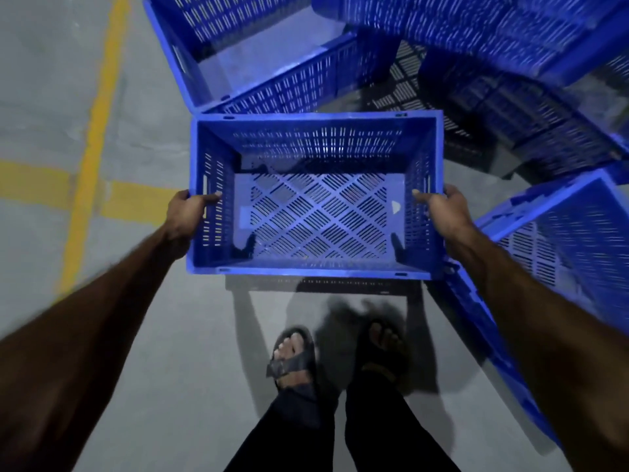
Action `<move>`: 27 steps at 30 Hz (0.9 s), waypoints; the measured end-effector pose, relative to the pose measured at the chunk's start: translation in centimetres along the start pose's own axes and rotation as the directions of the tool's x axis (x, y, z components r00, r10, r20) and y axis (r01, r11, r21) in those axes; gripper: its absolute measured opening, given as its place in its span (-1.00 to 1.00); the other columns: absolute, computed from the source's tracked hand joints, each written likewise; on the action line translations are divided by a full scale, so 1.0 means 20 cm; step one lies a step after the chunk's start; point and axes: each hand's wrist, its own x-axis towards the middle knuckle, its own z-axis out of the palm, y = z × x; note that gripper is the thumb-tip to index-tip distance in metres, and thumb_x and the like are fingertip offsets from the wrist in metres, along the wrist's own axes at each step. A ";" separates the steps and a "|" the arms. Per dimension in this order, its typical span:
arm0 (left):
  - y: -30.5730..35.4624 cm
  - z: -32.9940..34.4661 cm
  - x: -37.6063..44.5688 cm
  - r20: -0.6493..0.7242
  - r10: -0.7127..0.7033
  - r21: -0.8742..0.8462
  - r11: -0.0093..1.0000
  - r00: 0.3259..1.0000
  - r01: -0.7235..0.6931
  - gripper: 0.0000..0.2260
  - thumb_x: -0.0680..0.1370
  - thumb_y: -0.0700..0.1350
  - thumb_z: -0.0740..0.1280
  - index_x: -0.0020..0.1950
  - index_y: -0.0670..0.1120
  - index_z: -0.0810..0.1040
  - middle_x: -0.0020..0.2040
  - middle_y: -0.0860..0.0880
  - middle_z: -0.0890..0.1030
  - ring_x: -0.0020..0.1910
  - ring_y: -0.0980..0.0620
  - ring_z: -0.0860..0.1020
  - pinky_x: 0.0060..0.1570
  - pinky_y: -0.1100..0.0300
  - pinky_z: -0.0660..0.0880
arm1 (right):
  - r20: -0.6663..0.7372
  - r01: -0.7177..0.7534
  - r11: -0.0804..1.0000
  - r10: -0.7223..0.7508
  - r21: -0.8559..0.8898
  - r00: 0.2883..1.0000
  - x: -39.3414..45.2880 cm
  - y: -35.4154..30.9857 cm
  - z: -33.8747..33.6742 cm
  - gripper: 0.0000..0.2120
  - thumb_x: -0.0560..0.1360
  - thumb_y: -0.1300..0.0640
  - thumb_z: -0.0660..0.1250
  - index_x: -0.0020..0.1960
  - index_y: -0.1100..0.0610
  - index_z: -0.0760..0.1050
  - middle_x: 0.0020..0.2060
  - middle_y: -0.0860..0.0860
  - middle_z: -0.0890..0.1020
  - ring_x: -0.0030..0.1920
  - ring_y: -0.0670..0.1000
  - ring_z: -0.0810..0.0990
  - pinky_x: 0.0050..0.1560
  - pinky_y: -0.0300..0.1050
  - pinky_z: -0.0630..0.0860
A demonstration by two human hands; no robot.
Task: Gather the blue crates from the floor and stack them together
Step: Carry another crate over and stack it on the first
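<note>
The blue crate (pixel 315 195) is held level above the floor, its long axis running across between the hands, equally near both. Its left short wall is gripped by the left hand (pixel 185 212), fingers curled over the rim; the right wall is gripped likewise by the right hand (pixel 444 212).

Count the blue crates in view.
5, perhaps more beyond the frame: held crate, gripped by left hand and right hand; far crate; blurred crate; dark crate; right crate.
</note>
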 end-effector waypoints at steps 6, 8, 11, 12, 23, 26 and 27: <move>0.16 -0.31 -0.36 0.054 0.022 -0.118 0.993 0.998 -0.016 -0.81 0.57 -0.13 0.43 0.16 -0.13 0.66 -0.16 -0.08 0.68 -0.42 0.05 0.62 -0.51 0.24 0.52 | 0.025 0.032 0.988 -0.036 0.150 0.999 -0.30 -0.26 -0.16 -0.84 0.55 0.11 0.41 0.13 0.03 0.60 -0.02 0.12 0.73 -0.09 0.19 0.69 0.01 0.17 0.64; 0.21 -0.48 -0.52 0.066 0.023 -0.194 0.981 0.998 -0.009 -0.87 0.56 -0.13 0.42 0.07 -0.08 0.72 -0.12 -0.09 0.69 -0.26 -0.08 0.62 -0.37 0.14 0.58 | 0.071 0.061 0.990 -0.071 0.129 0.995 -0.46 -0.38 -0.24 -0.85 0.56 0.10 0.41 0.12 0.01 0.62 0.02 0.14 0.73 -0.06 0.19 0.69 0.04 0.17 0.62; 0.36 -0.75 -0.81 0.082 0.007 -0.297 0.955 0.997 0.018 -0.86 0.50 -0.05 0.49 0.04 0.00 0.76 -0.02 -0.08 0.73 0.06 -0.18 0.64 0.02 -0.09 0.61 | 0.127 0.099 0.990 -0.112 0.102 0.986 -0.76 -0.64 -0.42 -0.85 0.58 0.12 0.42 0.15 0.06 0.64 -0.03 0.10 0.73 -0.06 0.14 0.69 0.05 0.12 0.65; 0.41 -0.85 -0.93 0.079 -0.014 -0.318 0.947 0.997 0.039 -0.68 0.49 -0.01 0.50 0.23 -0.03 0.72 0.15 -0.12 0.70 0.21 -0.22 0.62 0.16 -0.16 0.58 | 0.142 0.104 0.989 -0.119 0.109 0.983 -0.87 -0.74 -0.48 -0.81 0.59 0.13 0.41 0.20 0.10 0.63 -0.05 0.07 0.72 -0.09 0.08 0.67 -0.01 0.03 0.64; 0.94 -1.82 -2.41 -0.030 0.223 -0.454 0.865 0.974 -0.212 -0.60 0.60 0.01 0.34 0.39 -0.15 0.59 0.07 -0.06 0.68 -0.15 0.07 0.63 -0.30 0.23 0.57 | 0.249 0.313 0.886 -0.407 0.342 0.879 -2.32 -1.66 -1.15 -0.35 0.45 -0.15 0.46 0.48 0.02 0.46 0.34 0.02 0.58 0.00 -0.18 0.66 -0.12 -0.18 0.64; 0.96 -2.01 -2.65 -0.186 0.277 -0.453 0.827 0.943 -0.333 -0.59 0.61 -0.13 0.37 0.46 -0.14 0.55 0.28 -0.08 0.64 0.13 0.01 0.65 0.09 0.09 0.62 | 0.253 0.422 0.842 -0.513 0.337 0.821 -2.58 -1.76 -1.24 -0.32 0.40 -0.19 0.51 0.45 0.00 0.50 0.34 -0.06 0.56 0.06 -0.17 0.67 -0.05 -0.18 0.67; 0.97 -2.06 -2.72 -0.231 0.291 -0.462 0.807 0.929 -0.368 -0.55 0.60 -0.14 0.39 0.49 -0.14 0.51 0.37 -0.09 0.60 0.28 -0.04 0.60 0.29 -0.04 0.55 | 0.250 0.463 0.823 -0.549 0.329 0.798 -2.64 -1.78 -1.26 -0.19 0.31 -0.31 0.55 0.47 -0.02 0.49 0.38 -0.06 0.56 0.20 -0.06 0.65 0.10 -0.04 0.65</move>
